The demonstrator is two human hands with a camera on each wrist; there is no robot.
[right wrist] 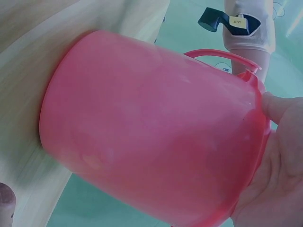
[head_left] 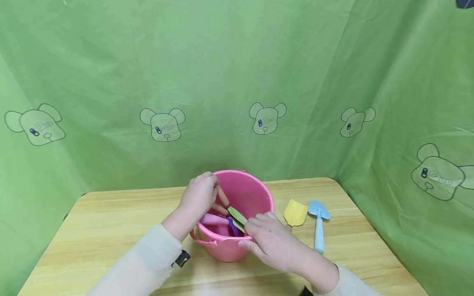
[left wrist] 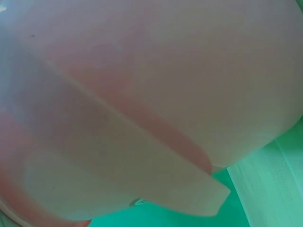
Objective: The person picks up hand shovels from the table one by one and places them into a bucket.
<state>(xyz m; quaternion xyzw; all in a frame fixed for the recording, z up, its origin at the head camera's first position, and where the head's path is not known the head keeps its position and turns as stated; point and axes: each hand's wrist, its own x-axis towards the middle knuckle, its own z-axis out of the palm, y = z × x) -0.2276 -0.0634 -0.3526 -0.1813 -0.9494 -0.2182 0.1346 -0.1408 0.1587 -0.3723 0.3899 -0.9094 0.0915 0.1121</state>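
Observation:
A pink bucket [head_left: 226,248] stands tilted on the table. My right hand [head_left: 274,242] grips its near right rim, thumb outside and fingers over the edge. My left hand [head_left: 198,195] reaches over the left rim and holds a green-bladed toy garden tool [head_left: 237,215] by its brown handle inside the bucket. Beside it lies a purple toy tool [head_left: 214,219] with a light purple handle. The bucket's pink wall [right wrist: 151,127] fills most of the right wrist view. Pale, blurred surfaces fill most of the left wrist view, so the fingers there are hidden.
Right of the bucket, a yellow toy shovel [head_left: 295,213] lies partly behind my right hand. Next to it is a light blue toy trowel [head_left: 319,225]. The wooden table [head_left: 122,213] meets green curtains [head_left: 222,74] at the back and right.

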